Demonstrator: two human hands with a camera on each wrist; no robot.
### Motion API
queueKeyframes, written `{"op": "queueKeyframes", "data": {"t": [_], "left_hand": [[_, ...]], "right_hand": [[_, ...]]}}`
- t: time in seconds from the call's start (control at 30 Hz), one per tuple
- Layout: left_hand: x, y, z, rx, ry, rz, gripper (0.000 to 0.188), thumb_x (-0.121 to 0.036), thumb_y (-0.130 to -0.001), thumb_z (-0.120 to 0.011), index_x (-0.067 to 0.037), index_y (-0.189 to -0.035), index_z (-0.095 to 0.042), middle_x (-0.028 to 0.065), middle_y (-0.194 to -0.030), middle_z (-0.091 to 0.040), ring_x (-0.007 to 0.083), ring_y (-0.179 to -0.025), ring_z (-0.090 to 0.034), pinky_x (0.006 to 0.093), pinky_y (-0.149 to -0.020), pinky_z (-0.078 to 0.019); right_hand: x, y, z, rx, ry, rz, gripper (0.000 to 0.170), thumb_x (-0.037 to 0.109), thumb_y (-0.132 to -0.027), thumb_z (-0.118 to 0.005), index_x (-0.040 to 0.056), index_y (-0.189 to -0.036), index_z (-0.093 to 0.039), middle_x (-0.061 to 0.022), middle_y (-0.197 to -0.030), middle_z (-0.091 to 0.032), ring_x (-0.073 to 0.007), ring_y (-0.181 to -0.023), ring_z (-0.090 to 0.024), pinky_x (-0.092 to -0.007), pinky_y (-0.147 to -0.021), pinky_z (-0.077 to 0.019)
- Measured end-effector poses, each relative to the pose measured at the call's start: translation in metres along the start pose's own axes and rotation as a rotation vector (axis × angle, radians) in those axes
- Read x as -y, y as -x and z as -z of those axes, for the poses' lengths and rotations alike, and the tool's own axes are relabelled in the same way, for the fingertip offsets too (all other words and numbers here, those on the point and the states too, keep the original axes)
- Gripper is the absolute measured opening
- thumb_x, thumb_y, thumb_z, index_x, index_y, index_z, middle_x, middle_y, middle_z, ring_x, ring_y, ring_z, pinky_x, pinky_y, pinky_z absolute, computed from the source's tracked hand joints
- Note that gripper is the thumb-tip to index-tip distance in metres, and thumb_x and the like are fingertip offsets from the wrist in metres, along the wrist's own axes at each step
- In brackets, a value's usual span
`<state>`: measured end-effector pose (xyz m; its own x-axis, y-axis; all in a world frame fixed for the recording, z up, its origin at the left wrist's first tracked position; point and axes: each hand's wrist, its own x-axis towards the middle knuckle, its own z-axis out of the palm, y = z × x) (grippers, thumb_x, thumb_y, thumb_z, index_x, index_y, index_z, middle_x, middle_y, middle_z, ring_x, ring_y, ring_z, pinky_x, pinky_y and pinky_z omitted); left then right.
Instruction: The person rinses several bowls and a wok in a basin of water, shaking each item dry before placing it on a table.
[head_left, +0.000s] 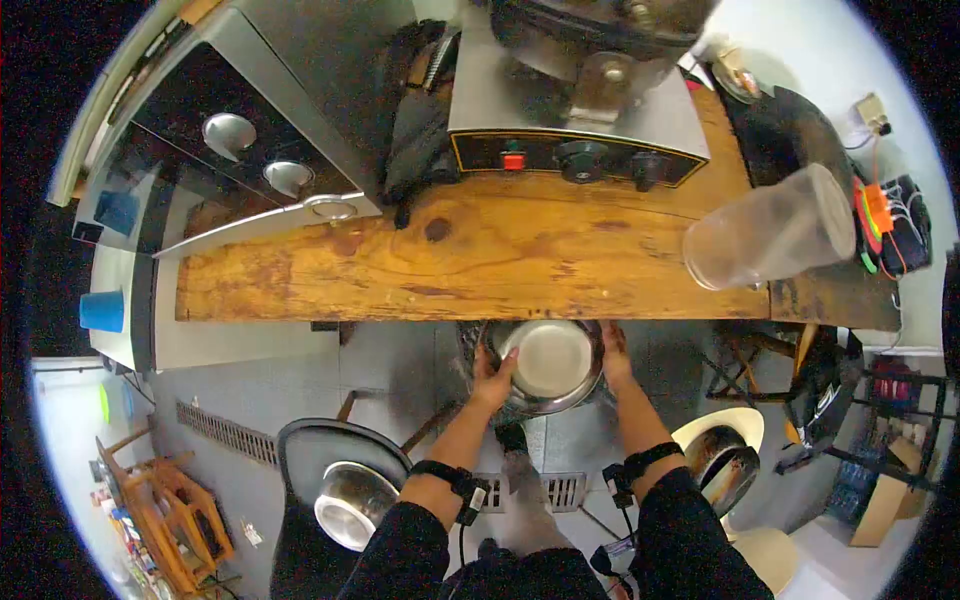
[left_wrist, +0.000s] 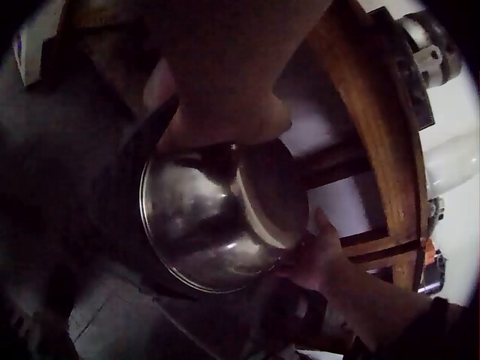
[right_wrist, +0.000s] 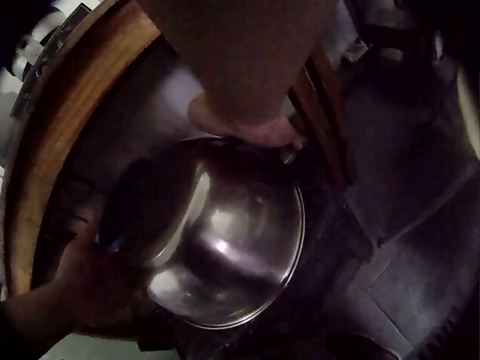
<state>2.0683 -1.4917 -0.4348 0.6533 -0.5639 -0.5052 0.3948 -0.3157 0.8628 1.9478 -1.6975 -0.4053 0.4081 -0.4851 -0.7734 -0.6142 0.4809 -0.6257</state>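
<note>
Both hands hold a shiny steel pot (head_left: 556, 362) just below the front edge of the wooden table. It is turned over, with its flat round base facing up and its wider rim toward the floor. My left hand (head_left: 494, 378) grips its left side, the thumb lying along the wall. On the opposite side, my right hand (head_left: 616, 360) holds the pot with its fingers toward the table. In the left wrist view the pot's polished wall (left_wrist: 202, 217) shows between the two hands. The right wrist view shows the rolled rim (right_wrist: 301, 225) over something dark and crinkled.
The wooden table (head_left: 560, 250) carries a steel appliance with knobs (head_left: 580, 150) and a clear plastic container (head_left: 770, 230). Another metal pot (head_left: 355, 505) sits on a dark chair (head_left: 300, 460) at left. A dark pan (head_left: 725, 470) rests on a pale chair (head_left: 755, 425) at right.
</note>
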Motion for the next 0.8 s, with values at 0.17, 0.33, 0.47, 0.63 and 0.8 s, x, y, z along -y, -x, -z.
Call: {"op": "queueKeyframes", "data": {"t": [0.17,0.33,0.47,0.63,0.8], "left_hand": [[0.009,0.0,-0.013,-0.171,-0.16,0.002,0.092,-0.042,-0.072,-0.059,0.003,-0.13,-0.003,0.0188,-0.137,-0.006,0.0279,-0.127,-0.007,0.0339,-0.102,-0.0109],[-0.028,0.03,-0.014,-0.104,0.152,-0.008,0.096,-0.049,-0.072,-0.056,0.005,-0.129,-0.001,0.0228,-0.135,-0.004,0.0308,-0.127,-0.001,0.036,-0.102,-0.0053],[-0.011,0.075,-0.001,-0.158,-0.083,-0.045,0.095,-0.049,-0.072,-0.055,0.005,-0.129,-0.002,0.0236,-0.135,-0.005,0.0328,-0.126,-0.002,0.0387,-0.102,-0.0038],[-0.046,0.171,0.014,-0.187,-0.104,-0.043,0.093,-0.046,-0.073,-0.055,0.005,-0.129,-0.002,0.0244,-0.134,-0.006,0.0355,-0.125,-0.002,0.0405,-0.101,-0.0044],[-0.11,0.267,0.053,-0.228,-0.319,-0.337,0.088,-0.039,-0.073,-0.057,0.005,-0.128,-0.004,0.0259,-0.133,-0.006,0.0381,-0.125,-0.003,0.0416,-0.101,-0.0069]], "right_hand": [[-0.014,-0.013,-0.012,-0.007,0.105,0.181,0.053,0.042,-0.088,-0.028,0.0097,-0.13,-0.024,-0.012,-0.135,-0.021,-0.0255,-0.126,-0.015,-0.0359,-0.103,-0.0093],[-0.021,-0.002,-0.016,-0.015,0.49,0.592,0.051,0.039,-0.088,-0.028,0.0087,-0.13,-0.025,-0.0102,-0.135,-0.023,-0.024,-0.126,-0.015,-0.035,-0.103,-0.0074],[-0.015,0.064,-0.021,-0.061,0.142,0.259,0.055,0.039,-0.083,-0.041,0.0059,-0.126,-0.032,-0.0163,-0.124,-0.038,-0.0269,-0.119,-0.028,-0.0358,-0.098,-0.0223],[-0.002,0.163,-0.028,0.02,0.137,0.303,0.061,0.038,-0.082,-0.045,0.0016,-0.127,-0.028,-0.0139,-0.128,-0.034,-0.0228,-0.118,-0.031,-0.0296,-0.097,-0.0227],[-0.025,0.23,-0.037,0.153,-0.443,0.217,0.053,0.035,-0.082,-0.047,0.0032,-0.122,-0.035,-0.0104,-0.121,-0.043,-0.0217,-0.112,-0.039,-0.0321,-0.095,-0.0276]]}}
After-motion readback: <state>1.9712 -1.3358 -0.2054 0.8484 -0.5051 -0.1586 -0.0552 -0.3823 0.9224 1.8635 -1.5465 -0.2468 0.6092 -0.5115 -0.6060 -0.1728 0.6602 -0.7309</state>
